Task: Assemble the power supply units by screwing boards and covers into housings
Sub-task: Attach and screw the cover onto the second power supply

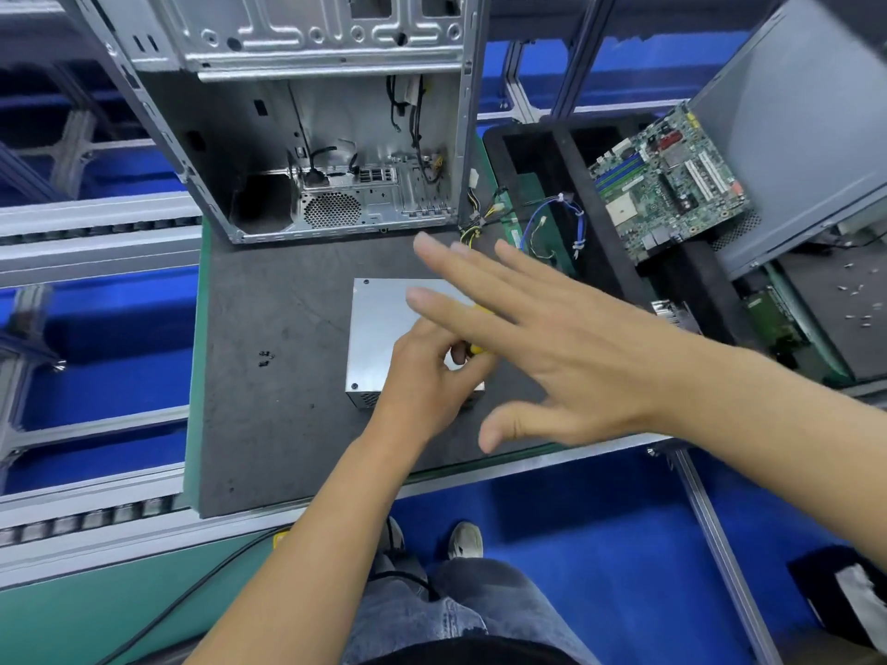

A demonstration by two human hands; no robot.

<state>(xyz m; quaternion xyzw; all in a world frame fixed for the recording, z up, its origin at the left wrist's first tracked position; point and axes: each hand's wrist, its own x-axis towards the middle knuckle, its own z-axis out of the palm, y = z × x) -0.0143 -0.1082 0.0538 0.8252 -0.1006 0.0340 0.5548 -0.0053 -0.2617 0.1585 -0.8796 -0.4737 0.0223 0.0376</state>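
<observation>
Landmark: power supply unit (384, 328), lying flat on the dark worktop (269, 424), cover up.

Left of the unit: a few loose black screws (265, 357) on the worktop, well apart from it. Not yet used, by the look of it.

On the unit: cover seated; screw heads visible at its far-left and near-left corners. Right-hand corners hidden by the hands, so cannot tell whether those are fastened.

Left hand (427, 376) over the unit's near-right part, grip curled round a yellow-handled tool (477, 350), likely a screwdriver; tip not visible.

Right hand (552, 343) above the unit's right side, grip spread apart, holding nothing.

Behind the unit: an open computer case (326, 151) stands on end. Right of the unit: a motherboard (667, 180) propped in a black tray (600, 223).

Judgement: cover fastening partway through; remaining corners left.
</observation>
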